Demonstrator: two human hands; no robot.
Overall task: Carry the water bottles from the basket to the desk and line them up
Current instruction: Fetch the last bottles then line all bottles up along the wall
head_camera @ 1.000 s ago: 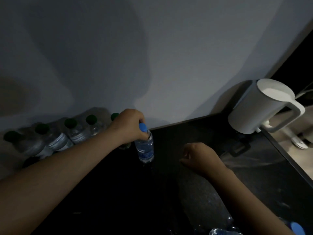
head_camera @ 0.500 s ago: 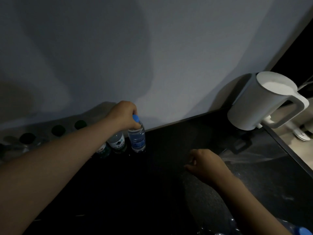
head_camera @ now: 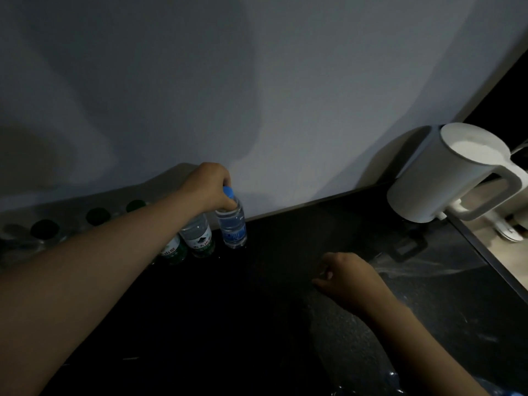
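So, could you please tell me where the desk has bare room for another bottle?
Free: the desk strip along the wall between the blue-capped bottle and the kettle, beyond the right hand. Crowded: left of that bottle, where green-capped bottles line the wall.

The left arm comes in bare from 8 o'clock and stretches out nearly straight toward 12 o'clock. Its left hand point(head_camera: 206, 186) is palm-down, fingers curled over the top of a blue-capped bottle point(head_camera: 233, 227). The right arm enters from 5 o'clock, bent slightly. The right hand point(head_camera: 351, 278) lies knuckles-up, fingers loosely curled toward 9 o'clock, holding nothing.
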